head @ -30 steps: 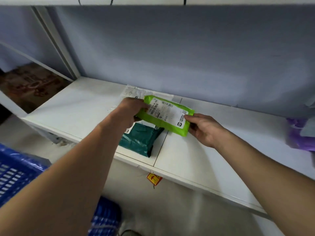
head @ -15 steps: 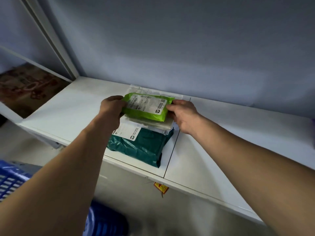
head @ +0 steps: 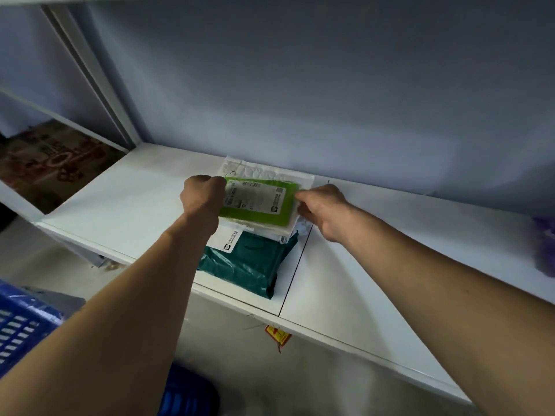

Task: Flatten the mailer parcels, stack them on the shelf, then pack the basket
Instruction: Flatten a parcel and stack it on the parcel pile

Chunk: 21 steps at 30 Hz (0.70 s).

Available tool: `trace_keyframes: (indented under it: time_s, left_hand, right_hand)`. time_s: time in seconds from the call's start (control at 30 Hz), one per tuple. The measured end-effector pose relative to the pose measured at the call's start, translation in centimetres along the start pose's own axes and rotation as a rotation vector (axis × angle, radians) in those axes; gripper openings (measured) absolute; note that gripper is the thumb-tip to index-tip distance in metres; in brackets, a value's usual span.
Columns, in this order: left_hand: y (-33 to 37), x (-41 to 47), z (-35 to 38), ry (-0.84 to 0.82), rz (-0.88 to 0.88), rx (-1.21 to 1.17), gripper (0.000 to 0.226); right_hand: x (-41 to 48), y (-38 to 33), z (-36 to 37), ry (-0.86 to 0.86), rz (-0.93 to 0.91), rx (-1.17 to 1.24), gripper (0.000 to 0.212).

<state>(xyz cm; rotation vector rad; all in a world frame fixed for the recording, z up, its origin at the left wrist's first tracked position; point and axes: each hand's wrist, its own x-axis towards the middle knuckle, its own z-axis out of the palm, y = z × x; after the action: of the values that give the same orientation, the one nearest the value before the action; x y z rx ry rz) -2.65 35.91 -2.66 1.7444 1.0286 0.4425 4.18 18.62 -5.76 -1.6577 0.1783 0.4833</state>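
Observation:
A lime green mailer [head: 258, 205] with a white label lies on top of a stack on the white shelf [head: 360, 265]. Under it are a white mailer [head: 270, 172] and a dark teal mailer [head: 249, 265] that juts toward the shelf's front edge. My left hand [head: 204, 199] holds the green mailer's left edge with curled fingers. At the mailer's right edge, my right hand [head: 321, 208] pinches it with fingertips. A blue plastic basket [head: 21, 328] shows at the lower left, below shelf level.
A grey-blue wall backs the shelf. A white upright post [head: 90, 76] stands at the left, with a brown patterned box [head: 51, 163] beyond it. Something purple [head: 543, 247] lies at the shelf's far right. A red-yellow tag [head: 277, 337] hangs under the shelf edge.
The green mailer moved from mid-air, back and down onto the stack, and now lies flat on it. Both hands followed it toward the wall and stayed on its edges.

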Motion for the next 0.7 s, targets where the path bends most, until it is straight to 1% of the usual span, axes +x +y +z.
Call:
trace_keyframes:
  time_s: [0.03, 0.1, 0.13, 0.2, 0.33, 0.47, 0.57, 0.6, 0.7]
  left_hand:
    - [0.0, -0.6, 0.0, 0.042, 0.070, 0.090, 0.011]
    - [0.0, -1.8, 0.3, 0.120, 0.198, 0.244, 0.032]
    - [0.3, -2.9, 0.5, 0.124, 0.231, 0.257, 0.041]
    - [0.9, -5.5, 1.6, 0.084, 0.272, 0.236, 0.043]
    - [1.8, -11.7, 6.1, -0.116, 0.343, 0.262, 0.024]
    - [1.5, -17.2, 11.9, -0.292, 0.297, 0.213, 0.030]
    - [1.0, -21.3, 16.0, -0.448, 0.270, 0.140, 0.018]
    - [0.8, -22.4, 16.9, -0.488, 0.258, 0.116, 0.018]
    - [0.6, -26.0, 20.2, -0.591, 0.260, 0.162, 0.016]
  right_hand:
    - [-0.7, 0.0, -0.8, -0.012, 0.001, -0.018, 0.005]
    - [-2.0, 0.4, -2.9, -0.037, -0.005, -0.045, 0.007]
    - [-2.5, 0.7, -4.1, -0.040, -0.010, -0.056, 0.007]
    - [-3.7, 1.2, -6.9, -0.023, -0.016, -0.061, 0.008]
    - [-6.5, 2.3, -13.0, 0.040, 0.007, -0.023, 0.004]
    - [-8.9, 4.5, -18.6, 0.081, 0.036, 0.023, 0.009]
    - [-10.0, 5.8, -22.3, 0.117, 0.040, 0.028, 0.010]
    - [-10.1, 6.0, -23.2, 0.130, 0.037, 0.018, 0.010]
    - [-10.5, 6.8, -27.0, 0.188, 0.047, -0.002, 0.005]
